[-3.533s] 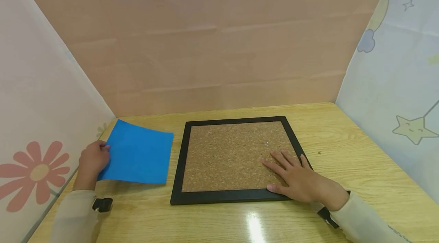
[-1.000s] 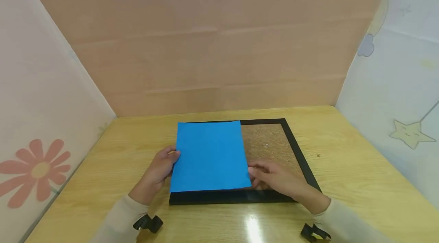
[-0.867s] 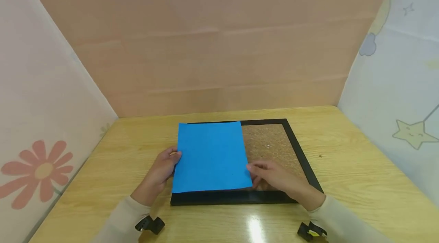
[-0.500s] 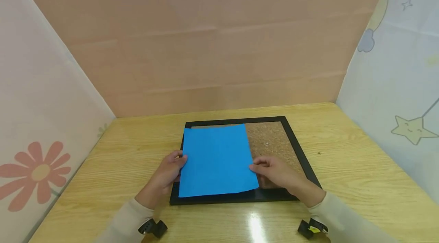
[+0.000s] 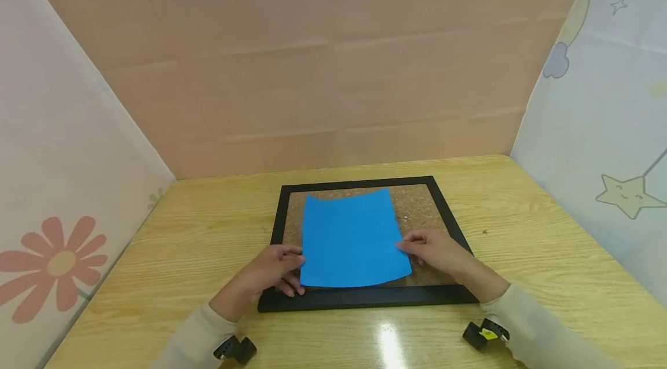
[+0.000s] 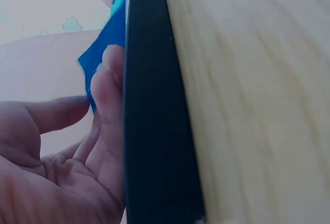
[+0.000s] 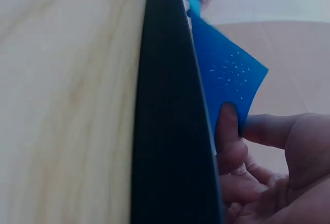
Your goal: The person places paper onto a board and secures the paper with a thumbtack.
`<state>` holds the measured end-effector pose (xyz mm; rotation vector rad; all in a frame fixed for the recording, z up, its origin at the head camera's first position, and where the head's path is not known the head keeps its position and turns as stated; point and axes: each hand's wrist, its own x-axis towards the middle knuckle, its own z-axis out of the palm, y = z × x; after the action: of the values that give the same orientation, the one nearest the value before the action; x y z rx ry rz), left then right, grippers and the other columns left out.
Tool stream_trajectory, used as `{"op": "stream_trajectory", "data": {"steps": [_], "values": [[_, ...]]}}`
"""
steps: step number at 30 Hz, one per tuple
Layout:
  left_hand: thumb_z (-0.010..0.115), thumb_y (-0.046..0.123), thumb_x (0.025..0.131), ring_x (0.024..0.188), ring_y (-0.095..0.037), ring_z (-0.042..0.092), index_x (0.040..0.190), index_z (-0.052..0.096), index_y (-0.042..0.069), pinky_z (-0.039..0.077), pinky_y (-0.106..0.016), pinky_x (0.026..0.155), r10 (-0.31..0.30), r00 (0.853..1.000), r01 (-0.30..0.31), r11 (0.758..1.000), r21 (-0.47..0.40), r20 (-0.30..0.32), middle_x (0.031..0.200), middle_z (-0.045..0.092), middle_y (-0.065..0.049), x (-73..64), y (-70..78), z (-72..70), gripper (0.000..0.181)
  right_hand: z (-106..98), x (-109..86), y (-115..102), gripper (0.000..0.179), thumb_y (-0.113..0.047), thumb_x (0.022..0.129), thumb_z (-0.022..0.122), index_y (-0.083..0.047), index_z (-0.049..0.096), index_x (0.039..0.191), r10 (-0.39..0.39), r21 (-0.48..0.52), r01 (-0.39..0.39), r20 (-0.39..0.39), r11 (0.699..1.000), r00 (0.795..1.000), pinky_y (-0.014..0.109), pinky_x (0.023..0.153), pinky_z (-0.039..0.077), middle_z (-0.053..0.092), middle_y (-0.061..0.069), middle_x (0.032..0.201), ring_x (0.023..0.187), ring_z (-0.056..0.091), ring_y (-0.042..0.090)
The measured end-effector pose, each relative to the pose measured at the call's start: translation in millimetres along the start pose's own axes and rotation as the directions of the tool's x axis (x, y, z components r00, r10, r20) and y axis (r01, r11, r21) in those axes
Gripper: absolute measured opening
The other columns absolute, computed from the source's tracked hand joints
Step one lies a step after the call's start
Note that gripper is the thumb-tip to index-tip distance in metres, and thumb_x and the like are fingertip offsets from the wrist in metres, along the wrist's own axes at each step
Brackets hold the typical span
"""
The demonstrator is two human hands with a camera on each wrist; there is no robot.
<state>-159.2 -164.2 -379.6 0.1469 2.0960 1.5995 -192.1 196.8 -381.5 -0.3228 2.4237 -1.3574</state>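
A square blue sheet, thin and bendy, is held over a cork board with a black frame. Its far corners curl up and its near edge bows. My left hand pinches the left edge between thumb and fingers, its lower fingers down at the board's frame. On the opposite edge, my right hand pinches the sheet the same way. Small white specks mark the sheet's underside in the right wrist view, where the right thumb and fingers grip its edge. The sheet hides the middle of the cork.
The board lies on a wooden table. A small whitish spot shows on the cork right of the sheet. A plain brownish backdrop stands behind, with patterned panels on both sides. Each wrist wears a black strap.
The blue sheet came from the table at the left onto the board, and has since shifted right over the cork. The right hand left the board and took the sheet's right edge.
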Motion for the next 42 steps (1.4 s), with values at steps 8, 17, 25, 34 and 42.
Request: {"op": "stream_trajectory", "data": {"steps": [8, 17, 25, 34, 42], "values": [[0.052, 0.022, 0.104, 0.065, -0.013, 0.069, 0.147, 0.046, -0.001, 0.056, -0.027, 0.058, 0.002, 1.0, -0.002, 0.999, 0.054, -0.008, 0.096, 0.072, -0.01, -1.6, 4.8, 8.5, 0.049, -10, 0.0, 11, 0.031, -0.034, 0.098, 0.064, -0.005, 0.067, 0.087, 0.069, 0.057, -0.068, -0.029, 0.996, 0.997, 0.022, 0.045, 0.03, 0.048, -0.003, 0.059, 0.051, 0.038, 0.009], [0.05, 0.025, 0.106, 0.07, -0.013, 0.068, 0.155, 0.035, 0.007, 0.055, -0.026, 0.06, 0.018, 0.999, -0.02, 0.999, 0.044, 0.03, 0.091, 0.071, -0.012, -2.8, 6.5, 9.6, 0.054, -10, 0.6, 11, 0.029, -0.029, 0.098, 0.063, -0.007, 0.065, 0.081, 0.069, 0.011, -0.068, -0.073, 0.998, 0.995, 0.023, 0.046, 0.033, 0.055, -0.002, 0.065, 0.052, 0.042, 0.009], [0.05, 0.026, 0.106, 0.072, -0.013, 0.068, 0.155, 0.034, 0.009, 0.056, -0.027, 0.062, 0.02, 0.999, -0.021, 0.999, 0.05, 0.033, 0.114, 0.069, -0.013, -4.4, 6.4, 9.6, 0.055, -9, 0.2, 10, 0.029, -0.028, 0.097, 0.063, -0.007, 0.062, 0.077, 0.068, -0.025, -0.071, -0.091, 0.997, 0.994, 0.023, 0.043, 0.032, 0.053, -0.002, 0.056, 0.048, 0.041, 0.01], [0.051, 0.024, 0.105, 0.076, -0.014, 0.066, 0.155, 0.035, 0.009, 0.055, -0.028, 0.064, 0.047, 0.997, -0.051, 0.997, 0.06, 0.067, 0.123, 0.064, -0.015, -3.9, 9.6, 10.1, 0.054, -7, -1.5, 10, 0.027, -0.024, 0.096, 0.063, -0.008, 0.06, 0.075, 0.08, -0.116, -0.095, -0.123, 0.989, 0.989, 0.026, 0.043, 0.037, 0.055, -0.001, 0.057, 0.048, 0.049, 0.012], [0.053, 0.025, 0.105, 0.085, -0.021, 0.067, 0.15, 0.041, 0.006, 0.058, -0.034, 0.069, 0.103, 0.994, -0.108, 0.978, 0.179, 0.037, 0.132, 0.056, -0.021, -9.4, 16.3, 5.0, 0.051, -11, -5.4, 13, 0.027, -0.027, 0.097, 0.063, -0.011, 0.06, 0.076, 0.011, -0.26, -0.043, -0.126, 0.965, 0.992, 0.024, 0.043, 0.038, 0.053, -0.002, 0.054, 0.044, 0.048, 0.011]]}}
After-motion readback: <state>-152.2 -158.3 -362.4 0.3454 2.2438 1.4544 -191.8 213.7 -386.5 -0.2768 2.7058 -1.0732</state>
